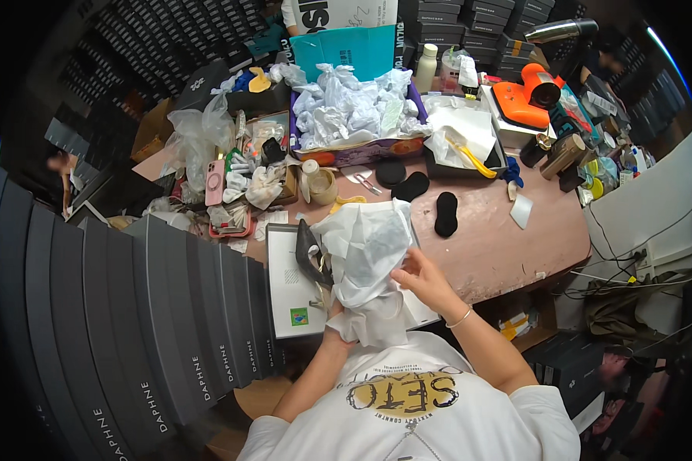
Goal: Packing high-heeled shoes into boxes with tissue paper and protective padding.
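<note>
a pinkish-brown, worn-topped table [492,261] stands under an open, white-lined cardboard shoebox [283,265] at its near side. over the box, between the hands, is a crumpled sheet of thin white paper [361,261], a darker shape showing through. a dark, pointed shoe [309,252] lies just left of the paper. the right hand [424,281] is at the paper's right edge, unclenched; whether it pinches the sheet, i cannot tell. the paper partly covers the left hand [335,319], hiding its grip. a black, oval pad [447,215] lies farther right.
</note>
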The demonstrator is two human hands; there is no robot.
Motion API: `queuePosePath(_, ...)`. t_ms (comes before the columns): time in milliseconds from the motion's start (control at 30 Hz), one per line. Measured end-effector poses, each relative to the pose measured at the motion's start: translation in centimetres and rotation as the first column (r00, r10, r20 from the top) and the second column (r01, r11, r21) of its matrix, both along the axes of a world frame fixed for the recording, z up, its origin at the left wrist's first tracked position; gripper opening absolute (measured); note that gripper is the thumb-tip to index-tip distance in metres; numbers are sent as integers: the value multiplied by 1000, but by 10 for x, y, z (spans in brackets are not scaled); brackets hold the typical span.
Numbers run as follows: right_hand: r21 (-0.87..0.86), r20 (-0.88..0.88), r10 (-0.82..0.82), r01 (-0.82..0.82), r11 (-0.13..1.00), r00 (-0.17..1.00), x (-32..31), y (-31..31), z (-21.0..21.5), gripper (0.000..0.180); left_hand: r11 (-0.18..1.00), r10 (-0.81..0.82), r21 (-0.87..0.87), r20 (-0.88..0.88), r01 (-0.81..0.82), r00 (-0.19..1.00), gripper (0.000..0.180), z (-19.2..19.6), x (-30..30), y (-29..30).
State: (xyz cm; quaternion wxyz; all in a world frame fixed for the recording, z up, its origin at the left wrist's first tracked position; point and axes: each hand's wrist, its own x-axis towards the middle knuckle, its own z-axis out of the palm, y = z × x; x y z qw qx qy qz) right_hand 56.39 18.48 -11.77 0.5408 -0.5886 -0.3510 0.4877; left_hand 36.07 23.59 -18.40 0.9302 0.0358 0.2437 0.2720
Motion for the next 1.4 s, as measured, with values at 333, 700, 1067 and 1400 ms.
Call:
queuePosePath(333, -284, 711, 592, -615, 736, 380, -16, -37, 43, 15, 993, -6, 120, 58, -1, 998, 60, 4, -6, 14)
queuePosePath(700, -26, -52, 355, -357, 934, 933, 49, -35, 16, 31, 920, -306, 163, -268, 356, 914, 76, -6, -63, -6)
queuePosePath(1067, 9, 120, -567, 570, 821, 815, 120, -71, -15, 34, 538, 595, 835, -282, -112, 752, 53, 86, -67, 46)
queuePosePath(1400, 177, 235, -516, 486, 856, 824, 160, -70, 39, 32, -383, 152, 323, -902, 866, 404, 35, -33, 91, 30)
